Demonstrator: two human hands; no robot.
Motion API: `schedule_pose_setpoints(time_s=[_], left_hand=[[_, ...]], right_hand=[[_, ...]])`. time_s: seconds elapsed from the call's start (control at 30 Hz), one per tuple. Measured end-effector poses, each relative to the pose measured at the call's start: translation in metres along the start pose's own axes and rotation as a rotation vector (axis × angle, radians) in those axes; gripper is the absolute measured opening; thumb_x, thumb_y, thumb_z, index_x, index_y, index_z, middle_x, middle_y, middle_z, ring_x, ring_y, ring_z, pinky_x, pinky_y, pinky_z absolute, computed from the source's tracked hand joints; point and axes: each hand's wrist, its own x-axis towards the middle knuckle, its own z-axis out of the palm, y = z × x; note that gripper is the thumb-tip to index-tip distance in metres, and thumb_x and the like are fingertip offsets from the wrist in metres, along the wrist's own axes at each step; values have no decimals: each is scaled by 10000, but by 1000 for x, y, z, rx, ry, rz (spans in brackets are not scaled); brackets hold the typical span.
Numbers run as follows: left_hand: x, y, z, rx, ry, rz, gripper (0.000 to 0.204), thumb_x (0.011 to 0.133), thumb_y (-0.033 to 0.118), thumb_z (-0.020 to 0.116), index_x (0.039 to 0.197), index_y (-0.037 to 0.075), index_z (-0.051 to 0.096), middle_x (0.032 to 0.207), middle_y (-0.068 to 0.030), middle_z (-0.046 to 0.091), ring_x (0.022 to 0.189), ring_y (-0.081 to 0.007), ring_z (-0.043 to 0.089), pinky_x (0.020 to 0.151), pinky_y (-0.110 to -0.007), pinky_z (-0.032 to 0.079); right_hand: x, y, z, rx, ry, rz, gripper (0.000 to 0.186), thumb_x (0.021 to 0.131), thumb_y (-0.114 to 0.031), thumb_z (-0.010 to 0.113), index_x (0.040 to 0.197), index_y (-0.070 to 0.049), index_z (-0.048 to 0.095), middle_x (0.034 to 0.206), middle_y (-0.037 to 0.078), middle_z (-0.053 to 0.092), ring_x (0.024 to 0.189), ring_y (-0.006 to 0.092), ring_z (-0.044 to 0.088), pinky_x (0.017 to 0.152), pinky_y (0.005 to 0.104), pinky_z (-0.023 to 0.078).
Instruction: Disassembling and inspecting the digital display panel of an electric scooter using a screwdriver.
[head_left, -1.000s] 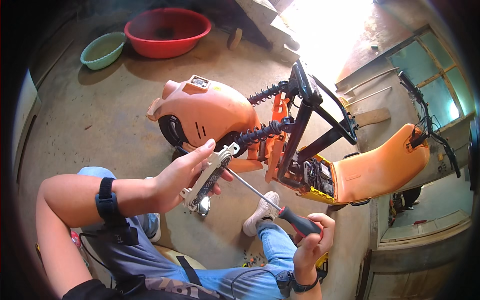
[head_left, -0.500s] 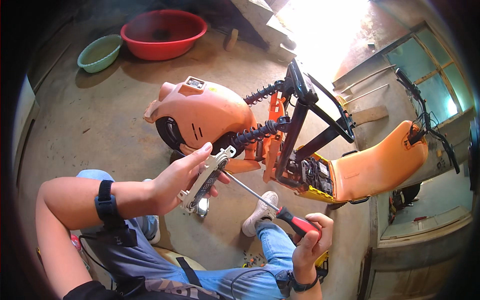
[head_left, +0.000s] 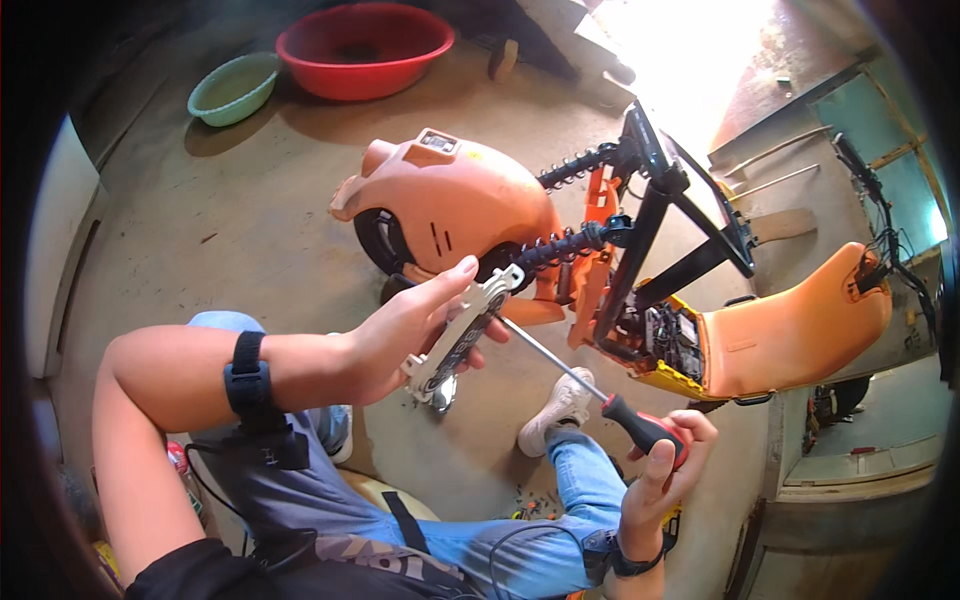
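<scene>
Left grip [head_left: 408, 332]: some fingers are hidden behind the cream part [head_left: 462, 335].
Screwdriver [head_left: 622, 413]: its tip is not clearly seen.
Black shirt [head_left: 212, 572]: cut by the lower edge.
Small bits [head_left: 532, 497]: kind cannot be told.

Screwdriver [head_left: 620, 410]: handle dark grey and red, shaft [head_left: 555, 361] silver. Bracket-shaped part [head_left: 475, 311]: off-white, its black face bearing pale markings. Rounded shell [head_left: 480, 195] and long panel [head_left: 790, 325]: orange. Frame [head_left: 637, 255] and coil springs [head_left: 565, 248]: black. Large basin [head_left: 365, 82]: red. Small basin [head_left: 243, 110]: pale green. Jeans [head_left: 582, 480]: light blue. Shoe [head_left: 560, 405]: whitish.
</scene>
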Motion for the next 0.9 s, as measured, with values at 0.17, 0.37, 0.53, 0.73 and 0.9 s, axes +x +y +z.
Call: schedule_pose_setpoints(time_s=[0.17, 0.37, 0.53, 0.73, 0.9], left_hand=[[0, 1, -3, -10, -6, 23, 689, 994, 688, 350, 1363, 132, 524, 1133, -57, 654, 885, -149, 611, 812, -313, 486], [3, -1, -1, -17, 7, 2, 697, 991, 687, 357, 1371, 128, 525, 1131, -64, 656, 881, -151, 613, 810, -309, 485], [0, 1, -3, -28, 12, 23, 689, 991, 686, 362, 1352, 126, 538, 1126, -65, 654, 877, -152, 611, 816, -308, 483], [2, 1, -4, -50, 6, 46, 667, 991, 683, 369, 1332, 132, 527, 1104, -68, 650, 876, -152, 609, 824, -310, 486], [0, 0, -5, -23, -16, 36, 672, 991, 687, 362, 1340, 134, 516, 1103, -70, 649, 890, -149, 599, 823, -307, 480]], right_hand=[[8, -7, 18, 57, 14, -189, 550, 937, -450, 639, 1197, -24, 409, 961, 118, 527, 871, 174, 516, 818, 337, 445], [3, 3, 4, 87, -18, -13, 720, 956, -659, 529, 1242, -8, 414, 879, 96, 529, 854, 162, 523, 753, 298, 429], [5, -4, 14, -98, 52, -124, 736, 918, -662, 594, 1233, -20, 418, 996, 114, 524, 888, 179, 538, 835, 319, 468], [7, -1, 13, 61, -16, -92, 752, 897, -671, 619, 1243, -33, 417, 1047, 134, 544, 911, 181, 551, 831, 320, 477], [1, -6, 0, 78, -96, 236, 688, 920, -607, 632, 1238, -35, 416, 941, 104, 559, 889, 160, 541, 742, 294, 442]])
